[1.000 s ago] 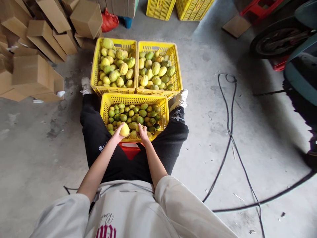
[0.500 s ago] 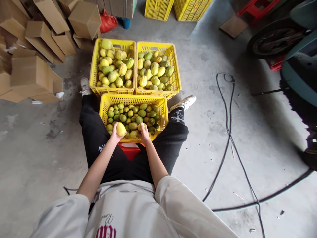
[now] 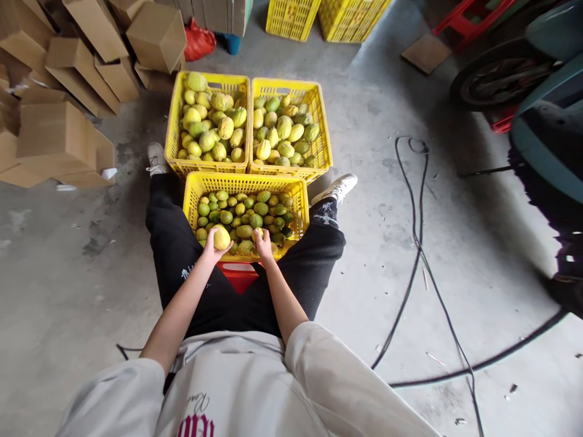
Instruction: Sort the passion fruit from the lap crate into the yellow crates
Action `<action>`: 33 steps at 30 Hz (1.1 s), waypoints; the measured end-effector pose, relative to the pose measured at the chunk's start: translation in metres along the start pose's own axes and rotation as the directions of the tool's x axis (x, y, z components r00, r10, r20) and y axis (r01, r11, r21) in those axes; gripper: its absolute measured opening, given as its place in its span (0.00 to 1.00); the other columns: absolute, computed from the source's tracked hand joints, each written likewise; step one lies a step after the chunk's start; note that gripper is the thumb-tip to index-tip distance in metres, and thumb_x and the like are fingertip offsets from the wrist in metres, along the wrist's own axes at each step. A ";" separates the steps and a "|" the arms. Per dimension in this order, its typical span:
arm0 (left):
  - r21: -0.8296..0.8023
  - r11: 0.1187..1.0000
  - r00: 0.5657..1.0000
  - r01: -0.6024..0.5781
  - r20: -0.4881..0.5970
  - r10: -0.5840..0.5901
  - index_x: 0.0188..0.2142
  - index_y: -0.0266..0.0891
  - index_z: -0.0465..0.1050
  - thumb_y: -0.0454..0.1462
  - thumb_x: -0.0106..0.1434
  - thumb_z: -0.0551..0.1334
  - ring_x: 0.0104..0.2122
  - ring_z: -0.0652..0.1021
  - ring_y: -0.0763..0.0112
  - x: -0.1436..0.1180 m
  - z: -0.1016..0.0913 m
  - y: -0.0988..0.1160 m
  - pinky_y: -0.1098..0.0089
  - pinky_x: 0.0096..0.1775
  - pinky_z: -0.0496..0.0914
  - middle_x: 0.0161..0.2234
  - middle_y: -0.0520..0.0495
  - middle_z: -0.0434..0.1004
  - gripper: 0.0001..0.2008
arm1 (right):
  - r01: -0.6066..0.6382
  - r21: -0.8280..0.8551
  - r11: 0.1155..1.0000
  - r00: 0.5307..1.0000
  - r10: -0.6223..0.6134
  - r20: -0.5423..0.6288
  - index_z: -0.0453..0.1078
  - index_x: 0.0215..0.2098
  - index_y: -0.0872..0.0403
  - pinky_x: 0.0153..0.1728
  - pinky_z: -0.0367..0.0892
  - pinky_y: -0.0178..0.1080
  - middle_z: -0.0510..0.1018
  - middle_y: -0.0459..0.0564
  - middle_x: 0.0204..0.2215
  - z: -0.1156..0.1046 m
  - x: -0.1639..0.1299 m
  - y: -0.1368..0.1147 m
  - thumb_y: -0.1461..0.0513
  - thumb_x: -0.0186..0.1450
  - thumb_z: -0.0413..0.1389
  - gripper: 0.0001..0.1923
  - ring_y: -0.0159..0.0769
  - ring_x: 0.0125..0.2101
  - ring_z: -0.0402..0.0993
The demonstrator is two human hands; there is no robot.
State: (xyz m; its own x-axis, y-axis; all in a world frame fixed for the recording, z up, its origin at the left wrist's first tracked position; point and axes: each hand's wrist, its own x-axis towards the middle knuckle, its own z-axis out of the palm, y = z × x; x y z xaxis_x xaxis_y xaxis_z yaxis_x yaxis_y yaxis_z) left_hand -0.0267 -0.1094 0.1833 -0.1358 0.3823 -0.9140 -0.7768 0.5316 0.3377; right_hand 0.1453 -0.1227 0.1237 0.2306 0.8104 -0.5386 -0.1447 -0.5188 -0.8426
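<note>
A yellow, papaya-like fruit [image 3: 221, 237] rests in my left hand [image 3: 211, 249], whose fingers are curled around its side and underside. My right hand [image 3: 264, 247] is closed on a second, smaller-looking yellow fruit [image 3: 257, 232], mostly hidden behind the fingers. Both hands hover over the near edge of a yellow plastic crate [image 3: 246, 179] between my legs. Inside that crate lie several small green and yellow-green fruits [image 3: 260, 208]. Beyond it, two more yellow crates stand side by side, the left one [image 3: 172, 124] and the right one [image 3: 324, 130], both heaped with larger yellow-green fruits.
Cardboard boxes [image 3: 59, 139] are piled at the left. Two yellow crates [image 3: 291, 18] and a red bag [image 3: 199, 40] are at the back. A black cable [image 3: 419, 243] lies looped on the concrete floor at the right, near a parked two-wheeler [image 3: 546, 121].
The fruit in my left hand has turned slightly and shifted a little. My right hand has dipped slightly, still holding its fruit. The crates stay put.
</note>
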 end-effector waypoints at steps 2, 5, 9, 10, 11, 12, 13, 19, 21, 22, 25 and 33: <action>0.013 1.000 1.000 0.017 0.016 -0.018 0.41 0.43 0.72 0.41 0.62 0.66 0.36 0.78 0.67 0.000 0.000 0.001 0.63 0.39 0.80 0.38 0.46 0.74 0.09 | -0.016 0.003 1.000 0.999 0.016 -0.036 0.67 0.43 0.49 0.27 0.67 0.36 0.73 0.47 0.33 0.000 0.001 -0.001 0.45 0.60 0.58 0.21 0.37 0.31 0.72; 0.069 0.996 0.994 0.054 0.088 -0.060 0.43 0.41 0.72 0.42 0.62 0.65 0.37 0.80 0.63 -0.002 0.000 0.000 0.61 0.39 0.80 0.39 0.44 0.76 0.11 | -0.093 0.070 0.993 0.994 0.096 -0.045 0.68 0.44 0.49 0.25 0.64 0.34 0.71 0.45 0.30 0.002 -0.003 -0.007 0.45 0.60 0.57 0.22 0.34 0.27 0.69; 0.143 0.988 0.986 0.065 0.143 -0.086 0.44 0.40 0.72 0.40 0.62 0.65 0.35 0.81 0.62 -0.003 0.001 -0.002 0.60 0.38 0.80 0.36 0.45 0.77 0.12 | -0.093 0.168 0.981 0.995 0.096 -0.008 0.66 0.45 0.48 0.24 0.61 0.32 0.71 0.41 0.28 0.004 -0.011 -0.015 0.47 0.55 0.63 0.25 0.28 0.23 0.64; 0.151 0.987 0.986 0.058 0.149 -0.081 0.44 0.40 0.72 0.40 0.62 0.66 0.34 0.81 0.62 -0.003 0.001 -0.003 0.60 0.38 0.80 0.36 0.45 0.77 0.12 | -0.083 0.176 0.981 0.996 0.085 -0.001 0.66 0.45 0.48 0.24 0.61 0.31 0.71 0.40 0.28 0.005 -0.013 -0.017 0.47 0.53 0.65 0.26 0.28 0.23 0.64; 0.155 0.987 0.985 0.050 0.154 -0.074 0.44 0.40 0.72 0.39 0.61 0.67 0.33 0.81 0.63 -0.004 0.001 -0.003 0.59 0.38 0.80 0.36 0.46 0.77 0.13 | -0.077 0.176 0.981 0.997 0.078 0.004 0.65 0.44 0.49 0.23 0.60 0.31 0.72 0.40 0.27 0.005 -0.014 -0.018 0.48 0.52 0.66 0.27 0.28 0.22 0.63; 0.157 0.987 0.986 0.043 0.155 -0.068 0.44 0.41 0.72 0.39 0.60 0.68 0.33 0.81 0.63 -0.004 0.002 -0.003 0.59 0.38 0.80 0.36 0.46 0.77 0.13 | -0.076 0.170 0.982 0.997 0.075 0.009 0.65 0.43 0.49 0.23 0.60 0.31 0.72 0.40 0.26 0.004 -0.014 -0.019 0.47 0.51 0.66 0.27 0.28 0.22 0.63; 0.158 0.987 0.987 0.039 0.151 -0.063 0.44 0.41 0.72 0.39 0.60 0.69 0.32 0.81 0.64 -0.004 0.002 -0.003 0.59 0.38 0.80 0.35 0.46 0.77 0.13 | -0.074 0.160 0.984 0.997 0.073 0.015 0.66 0.43 0.50 0.23 0.59 0.31 0.73 0.41 0.25 0.004 -0.015 -0.019 0.47 0.51 0.65 0.27 0.28 0.22 0.63; 0.162 0.986 0.986 0.044 0.153 -0.070 0.42 0.38 0.72 0.42 0.64 0.66 0.31 0.81 0.65 -0.005 0.001 -0.001 0.61 0.37 0.80 0.33 0.44 0.77 0.11 | -0.046 0.102 0.994 0.999 0.046 0.006 0.70 0.32 0.52 0.22 0.60 0.32 0.70 0.43 0.23 0.003 -0.012 -0.019 0.41 0.53 0.61 0.24 0.31 0.24 0.65; 0.141 0.989 0.986 0.044 0.155 -0.066 0.42 0.38 0.72 0.42 0.64 0.65 0.31 0.80 0.64 -0.005 0.001 -0.001 0.61 0.37 0.80 0.33 0.44 0.76 0.11 | -0.098 0.149 0.984 0.995 0.097 0.015 0.70 0.32 0.52 0.23 0.61 0.33 0.70 0.43 0.23 0.004 -0.012 -0.018 0.40 0.53 0.61 0.25 0.32 0.24 0.66; 0.123 0.992 0.988 0.038 0.144 -0.056 0.42 0.39 0.72 0.42 0.63 0.66 0.32 0.80 0.65 -0.006 0.001 -0.001 0.61 0.37 0.80 0.34 0.44 0.76 0.11 | -0.127 0.176 0.976 0.992 0.125 0.023 0.70 0.33 0.52 0.23 0.63 0.34 0.71 0.44 0.24 0.005 -0.011 -0.018 0.39 0.54 0.60 0.26 0.32 0.24 0.67; 0.069 0.998 0.996 0.012 0.082 -0.018 0.43 0.43 0.72 0.41 0.62 0.67 0.33 0.79 0.67 -0.006 0.001 -0.001 0.63 0.38 0.80 0.35 0.47 0.76 0.11 | -0.158 0.220 0.963 0.987 0.149 0.058 0.71 0.36 0.52 0.24 0.64 0.35 0.73 0.45 0.27 0.006 -0.011 -0.018 0.39 0.55 0.58 0.27 0.33 0.24 0.69; 0.145 0.989 0.995 0.025 0.091 -0.039 0.39 0.39 0.71 0.41 0.65 0.61 0.31 0.80 0.66 -0.003 0.001 -0.002 0.66 0.34 0.79 0.34 0.46 0.76 0.08 | -0.132 0.181 0.975 0.991 0.131 0.020 0.65 0.40 0.49 0.24 0.64 0.34 0.71 0.40 0.26 0.005 -0.011 -0.017 0.47 0.50 0.66 0.26 0.31 0.23 0.69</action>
State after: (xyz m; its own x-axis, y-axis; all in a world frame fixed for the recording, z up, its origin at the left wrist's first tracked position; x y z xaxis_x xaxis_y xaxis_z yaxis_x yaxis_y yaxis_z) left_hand -0.0246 -0.1111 0.1851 -0.0494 0.4285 -0.9022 -0.6822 0.6453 0.3438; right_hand 0.1407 -0.1212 0.1441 0.1901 0.7410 -0.6440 -0.3452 -0.5636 -0.7504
